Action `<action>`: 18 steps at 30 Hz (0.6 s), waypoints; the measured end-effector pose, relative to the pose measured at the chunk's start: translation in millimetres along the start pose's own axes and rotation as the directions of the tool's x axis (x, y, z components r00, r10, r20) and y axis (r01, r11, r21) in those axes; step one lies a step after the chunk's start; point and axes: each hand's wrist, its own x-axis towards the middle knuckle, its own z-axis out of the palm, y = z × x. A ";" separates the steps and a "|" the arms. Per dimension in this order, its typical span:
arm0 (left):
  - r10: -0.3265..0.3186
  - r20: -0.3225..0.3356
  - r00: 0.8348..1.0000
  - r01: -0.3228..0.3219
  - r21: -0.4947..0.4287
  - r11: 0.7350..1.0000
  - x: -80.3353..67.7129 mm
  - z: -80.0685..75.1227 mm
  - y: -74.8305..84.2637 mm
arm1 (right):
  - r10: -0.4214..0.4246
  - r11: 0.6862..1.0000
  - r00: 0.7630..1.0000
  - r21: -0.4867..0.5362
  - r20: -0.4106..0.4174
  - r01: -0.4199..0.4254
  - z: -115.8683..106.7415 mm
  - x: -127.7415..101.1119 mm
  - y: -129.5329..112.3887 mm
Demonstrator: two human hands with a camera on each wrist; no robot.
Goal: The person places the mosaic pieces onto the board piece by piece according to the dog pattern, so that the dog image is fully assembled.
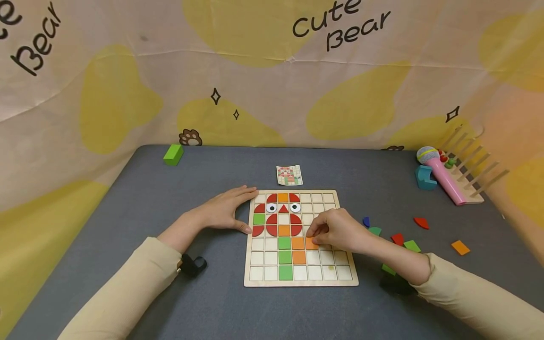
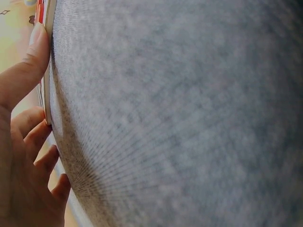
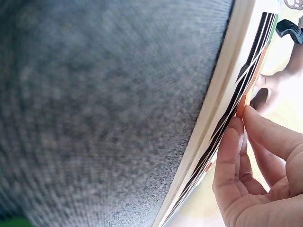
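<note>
A wooden grid board [image 1: 335, 278] lies at the middle of the grey table [image 1: 140, 198]. It carries red, orange and green tiles and two eye tiles. My left hand [image 1: 243, 211] lies flat on the table with straight fingers, its thumb [image 2: 28, 61] against the board's left edge [image 2: 47, 101]. My right hand [image 1: 313, 236] rests on the board's right half. Its fingertips [image 3: 236, 137] pinch an orange tile [image 1: 312, 244] lying in a cell beside another orange tile [image 1: 298, 243]. The right wrist view shows this orange tile [image 3: 241, 106] at the board's surface [image 3: 227, 80].
Loose tiles lie right of the board: blue [image 1: 366, 221], red [image 1: 421, 223], green [image 1: 411, 245], orange [image 1: 460, 247]. A pattern card [image 1: 289, 174] sits behind the board. A green block [image 1: 173, 154] is far left; a pink toy microphone [image 1: 442, 174] and wooden rack [image 1: 469, 186] far right.
</note>
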 end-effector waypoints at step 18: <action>0.021 -0.011 1.000 -0.021 0.001 1.000 0.3 1.2 -2.6 | 0.008 0.999 0.997 -0.053 -0.082 -0.012 -15.1 -2.1 1.2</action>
